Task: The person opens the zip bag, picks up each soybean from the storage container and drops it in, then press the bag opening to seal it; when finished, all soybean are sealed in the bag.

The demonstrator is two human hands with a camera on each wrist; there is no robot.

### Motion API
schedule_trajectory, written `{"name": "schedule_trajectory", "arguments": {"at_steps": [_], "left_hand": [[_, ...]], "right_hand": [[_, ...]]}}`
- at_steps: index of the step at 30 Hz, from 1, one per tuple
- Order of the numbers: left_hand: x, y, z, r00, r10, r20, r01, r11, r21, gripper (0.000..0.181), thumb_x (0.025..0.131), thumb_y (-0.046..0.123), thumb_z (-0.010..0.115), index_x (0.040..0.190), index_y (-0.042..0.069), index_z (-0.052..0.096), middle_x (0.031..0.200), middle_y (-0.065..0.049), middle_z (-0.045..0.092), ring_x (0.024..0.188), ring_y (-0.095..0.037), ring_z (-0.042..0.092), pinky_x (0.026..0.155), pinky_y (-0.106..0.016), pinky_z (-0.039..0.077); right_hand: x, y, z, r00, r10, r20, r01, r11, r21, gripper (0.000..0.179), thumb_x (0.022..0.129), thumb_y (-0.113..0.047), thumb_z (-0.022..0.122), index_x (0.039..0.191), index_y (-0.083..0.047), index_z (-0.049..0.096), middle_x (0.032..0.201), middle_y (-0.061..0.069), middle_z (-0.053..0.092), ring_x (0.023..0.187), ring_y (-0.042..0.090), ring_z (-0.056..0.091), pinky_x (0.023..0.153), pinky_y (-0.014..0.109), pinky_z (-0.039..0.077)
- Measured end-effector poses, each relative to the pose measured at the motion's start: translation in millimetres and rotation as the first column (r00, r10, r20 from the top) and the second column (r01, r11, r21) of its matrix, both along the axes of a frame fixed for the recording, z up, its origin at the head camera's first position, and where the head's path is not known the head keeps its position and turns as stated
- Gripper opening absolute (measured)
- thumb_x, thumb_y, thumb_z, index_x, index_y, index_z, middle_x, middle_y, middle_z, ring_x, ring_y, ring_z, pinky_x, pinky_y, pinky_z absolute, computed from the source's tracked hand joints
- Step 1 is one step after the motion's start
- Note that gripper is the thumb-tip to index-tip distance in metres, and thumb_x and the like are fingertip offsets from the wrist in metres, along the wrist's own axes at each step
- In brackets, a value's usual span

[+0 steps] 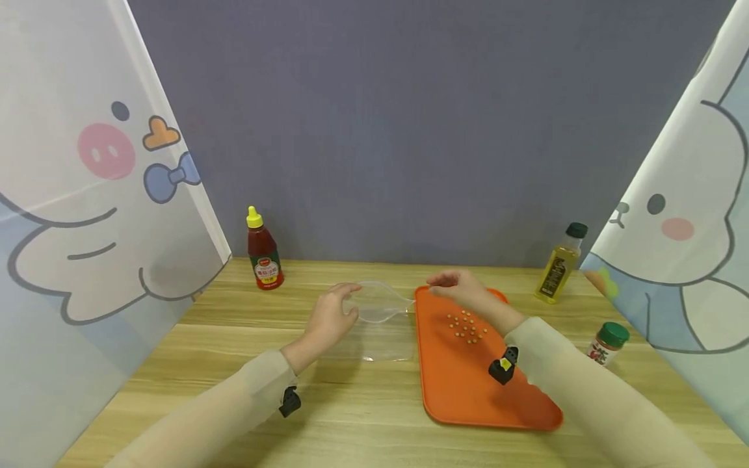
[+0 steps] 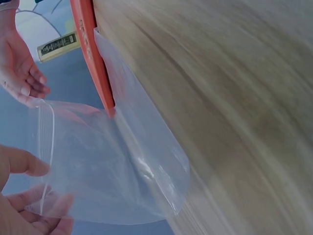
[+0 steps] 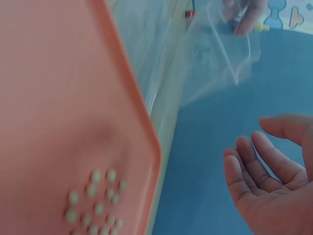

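A clear plastic zip bag point(image 1: 383, 338) stands on the wooden table with its mouth spread wide. My left hand point(image 1: 330, 318) holds its left rim, the thumb at the zip edge and the other fingers seen through the film in the left wrist view. Just right of the bag lies an orange tray point(image 1: 468, 396), bearing several small round beige pieces point(image 1: 466, 328) that look like beans. Over the tray's far end hovers my right hand point(image 1: 465, 292). Its fingers are loosely bent with nothing between them, apart from the bag in the right wrist view.
A red sauce bottle point(image 1: 266, 257) with a yellow cap stands at the back left. An oil bottle point(image 1: 560, 266) is at the back right, and a green-capped spice jar point(image 1: 608, 343) sits right of the tray. A grey panel point(image 1: 374, 130) closes the back.
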State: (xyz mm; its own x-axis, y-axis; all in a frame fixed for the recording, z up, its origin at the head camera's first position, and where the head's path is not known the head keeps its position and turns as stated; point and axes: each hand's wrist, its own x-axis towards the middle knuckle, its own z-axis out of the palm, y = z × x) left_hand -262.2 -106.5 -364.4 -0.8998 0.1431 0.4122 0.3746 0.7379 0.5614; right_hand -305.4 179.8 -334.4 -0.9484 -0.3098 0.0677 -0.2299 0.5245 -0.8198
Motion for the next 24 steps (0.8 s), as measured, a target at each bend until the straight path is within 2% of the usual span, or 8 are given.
{"name": "schedule_trajectory", "arguments": {"at_steps": [2,5,10,15,18,24], "left_hand": [[-0.1,-1.1,-0.8,1.000,-0.018,0.000,0.018,1.000,0.007,0.046,0.082,0.002,0.069,0.127,0.008,0.062,0.133,-0.012,0.060,0.110,-0.029,0.063,0.070,-0.031,0.054],[-0.2,-2.6,-2.6,0.999,-0.035,-0.008,0.035,0.999,0.014,0.045,0.083,0.003,0.069,0.127,0.008,0.062,0.133,-0.011,0.060,0.111,-0.029,0.063,0.082,-0.037,0.055],[-1.4,-3.9,-4.2,0.998,-0.053,-0.021,0.054,0.998,0.024,0.045,0.084,0.006,0.070,0.128,0.009,0.061,0.133,-0.011,0.060,0.113,-0.030,0.062,0.092,-0.044,0.053],[-1.7,-4.8,-4.2,0.998,-0.064,-0.024,0.065,0.997,0.038,0.045,0.084,0.006,0.070,0.129,0.009,0.061,0.134,-0.011,0.060,0.114,-0.030,0.062,0.095,-0.044,0.052],[-1.3,-5.0,-3.9,0.998,-0.064,-0.028,0.065,0.997,0.039,0.045,0.084,0.006,0.070,0.129,0.009,0.061,0.134,-0.011,0.060,0.113,-0.029,0.062,0.094,-0.044,0.052],[-1.1,-4.9,-5.0,0.997,-0.065,-0.036,0.067,0.997,0.031,0.045,0.084,0.005,0.071,0.127,0.009,0.062,0.133,-0.010,0.060,0.111,-0.028,0.063,0.094,-0.044,0.053]], "right_hand": [[-2.4,8.8,-1.4,1.000,-0.011,-0.005,0.011,1.000,0.001,0.031,0.092,-0.017,0.066,0.120,-0.002,0.065,0.119,0.019,0.066,0.109,0.031,0.062,0.094,0.047,0.051],[-5.8,21.5,-4.9,0.999,-0.032,-0.005,0.032,0.999,0.021,0.030,0.093,-0.016,0.065,0.118,0.000,0.065,0.118,0.020,0.066,0.108,0.031,0.062,0.095,0.049,0.050],[-8.7,39.0,-13.0,0.998,-0.064,0.003,0.064,0.994,0.089,0.028,0.093,-0.016,0.065,0.116,0.000,0.066,0.116,0.020,0.066,0.107,0.033,0.062,0.094,0.050,0.050],[-13.4,51.0,-24.6,0.996,-0.085,-0.002,0.084,0.987,0.134,0.024,0.090,-0.009,0.066,0.108,0.007,0.067,0.112,0.022,0.066,0.101,0.033,0.063,0.084,0.041,0.055],[-17.3,56.1,-31.3,0.995,-0.098,0.005,0.096,0.982,0.161,0.021,0.089,-0.006,0.067,0.104,0.008,0.067,0.105,0.021,0.068,0.092,0.029,0.064,0.077,0.037,0.055],[-23.5,63.1,-41.6,0.996,-0.089,0.017,0.084,0.980,0.183,0.020,0.088,-0.004,0.067,0.102,0.010,0.066,0.093,0.018,0.070,0.077,0.022,0.064,0.067,0.036,0.055]]}}
